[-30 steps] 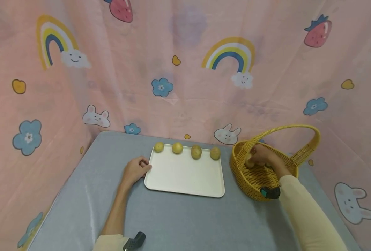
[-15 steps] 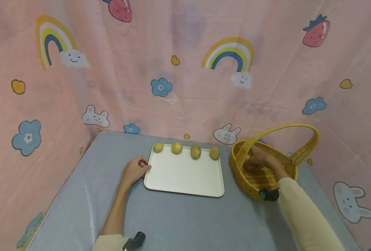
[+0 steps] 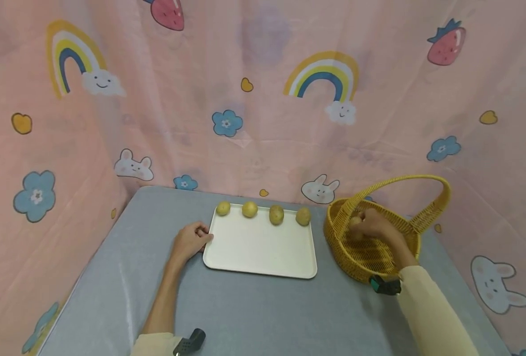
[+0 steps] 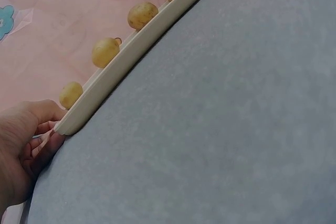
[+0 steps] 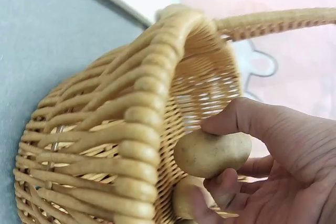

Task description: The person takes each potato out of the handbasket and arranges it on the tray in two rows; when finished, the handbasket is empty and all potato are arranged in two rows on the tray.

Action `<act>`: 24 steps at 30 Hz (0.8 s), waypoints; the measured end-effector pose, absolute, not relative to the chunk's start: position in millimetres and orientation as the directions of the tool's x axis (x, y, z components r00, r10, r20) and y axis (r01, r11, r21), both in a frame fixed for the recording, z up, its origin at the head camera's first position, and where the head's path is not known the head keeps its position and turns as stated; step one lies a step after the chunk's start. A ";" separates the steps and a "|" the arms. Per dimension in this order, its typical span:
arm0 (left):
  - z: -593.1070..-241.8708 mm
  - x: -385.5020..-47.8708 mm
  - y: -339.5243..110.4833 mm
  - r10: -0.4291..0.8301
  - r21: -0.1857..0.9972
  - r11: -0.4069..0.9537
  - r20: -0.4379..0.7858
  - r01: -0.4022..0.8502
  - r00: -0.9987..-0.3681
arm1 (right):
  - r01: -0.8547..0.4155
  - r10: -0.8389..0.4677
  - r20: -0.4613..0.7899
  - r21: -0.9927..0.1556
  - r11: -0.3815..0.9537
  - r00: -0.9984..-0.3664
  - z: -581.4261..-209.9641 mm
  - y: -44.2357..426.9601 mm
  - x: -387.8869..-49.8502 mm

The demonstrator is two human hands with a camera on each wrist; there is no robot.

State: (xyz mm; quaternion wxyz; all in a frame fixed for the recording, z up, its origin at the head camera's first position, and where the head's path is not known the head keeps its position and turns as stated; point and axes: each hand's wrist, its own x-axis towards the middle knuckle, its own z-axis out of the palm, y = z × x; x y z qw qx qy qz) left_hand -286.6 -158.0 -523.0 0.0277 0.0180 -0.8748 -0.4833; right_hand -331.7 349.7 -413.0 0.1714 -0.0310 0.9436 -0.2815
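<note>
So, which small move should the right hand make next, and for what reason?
The right hand should probably lift the oval tan potato clear of the yellow woven basket: it pinches the potato inside the basket's rim, while four round yellowish potatoes line the far edge of the white rectangular tray, leaving bare space.

Through my head view I look forward and down from well above the tabletop, with the tray mid-frame and the basket at right. My left-wrist view looks low and tilted along the tray's side; my right-wrist view, close to the basket's rim, shares the tray, upper left.
</note>
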 end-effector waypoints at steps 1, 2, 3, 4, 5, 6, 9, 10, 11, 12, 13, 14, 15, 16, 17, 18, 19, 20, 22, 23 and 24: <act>-523.2 -286.6 -158.2 -0.058 0.846 0.534 0.033 -0.003 -0.998 | 0.050 -0.145 -0.305 -0.552 0.832 -0.941 -410.3 348.5 -328.9; -523.3 -286.7 -158.3 -0.059 0.844 0.537 0.035 -0.002 -0.998 | 0.060 -0.132 -0.301 -0.552 0.832 -0.944 -407.8 347.3 -326.3; -523.3 -286.7 -158.2 -0.059 0.842 0.540 0.036 -0.002 -0.998 | 0.067 -0.121 -0.296 -0.552 0.831 -0.947 -405.3 345.8 -323.8; -523.6 -286.9 -158.2 -0.059 0.841 0.542 0.036 -0.002 -0.998 | 0.072 -0.112 -0.291 -0.555 0.829 -0.950 -402.6 344.2 -321.1; -523.8 -286.9 -158.1 -0.061 0.839 0.545 0.037 -0.002 -0.997 | 0.071 -0.107 -0.278 -0.561 0.824 -0.955 -400.3 343.2 -318.8; -523.9 -286.9 -158.1 -0.060 0.838 0.545 0.037 -0.002 -0.998 | 0.064 -0.110 -0.265 -0.571 0.818 -0.958 -397.6 342.2 -316.0; -524.3 -287.1 -158.3 -0.059 0.837 0.547 0.036 -0.002 -0.998 | 0.046 -0.123 -0.232 -0.612 0.790 -0.965 -390.0 340.3 -307.9; -524.2 -287.2 -158.4 -0.059 0.837 0.547 0.035 -0.003 -0.998 | 0.036 -0.133 -0.220 -0.626 0.779 -0.966 -387.4 340.0 -305.1; -524.0 -287.0 -158.3 -0.059 0.838 0.546 0.035 -0.003 -0.998 | 0.032 -0.136 -0.213 -0.635 0.771 -0.968 -385.0 339.9 -302.5; -523.9 -287.0 -158.3 -0.059 0.838 0.546 0.034 -0.003 -0.998 | 0.023 -0.144 -0.207 -0.641 0.767 -0.968 -382.1 339.4 -299.5; -523.8 -286.9 -158.4 -0.059 0.838 0.545 0.034 -0.004 -0.998 | 0.025 -0.140 -0.204 -0.645 0.764 -0.969 -379.7 339.2 -296.9; -523.6 -286.7 -158.3 -0.059 0.838 0.545 0.034 -0.004 -0.998 | 0.020 -0.141 -0.197 -0.646 0.763 -0.970 -377.3 339.0 -294.2; -523.6 -286.7 -158.1 -0.059 0.839 0.544 0.033 -0.004 -0.998 | 0.029 -0.128 -0.197 -0.642 0.766 -0.972 -374.6 338.5 -291.1; -523.7 -286.7 -158.1 -0.058 0.840 0.543 0.033 -0.004 -0.998 | 0.029 -0.123 -0.191 -0.642 0.766 -0.974 -372.2 337.9 -288.1; -523.8 -286.7 -158.0 -0.056 0.841 0.542 0.032 -0.004 -0.998 | 0.037 -0.112 -0.190 -0.640 0.767 -0.975 -370.1 337.1 -284.6; -523.8 -286.6 -158.0 -0.056 0.842 0.540 0.030 -0.005 -0.998 | 0.038 -0.107 -0.187 -0.640 0.767 -0.977 -367.5 336.3 -280.8; -523.9 -286.5 -158.1 -0.055 0.843 0.539 0.029 -0.005 -0.998 | 0.042 -0.100 -0.183 -0.642 0.765 -0.978 -365.4 335.4 -277.2; -523.9 -286.5 -158.0 -0.056 0.843 0.537 0.027 -0.007 -0.998 | 0.032 -0.103 -0.171 -0.645 0.763 -0.980 -363.3 334.4 -273.4; -523.7 -286.8 -157.9 -0.058 0.843 0.538 0.025 -0.010 -0.998 | 0.013 -0.107 -0.147 -0.647 0.762 -0.983 -358.7 331.8 -265.7; -523.4 -286.9 -157.8 -0.058 0.842 0.539 0.025 -0.011 -0.998 | 0.004 -0.110 -0.136 -0.643 0.765 -0.985 -356.2 330.4 -262.1; -523.4 -287.3 -157.8 -0.060 0.841 0.542 0.025 -0.011 -0.998 | -0.010 -0.114 -0.122 -0.638 0.770 -0.986 -353.4 328.9 -258.8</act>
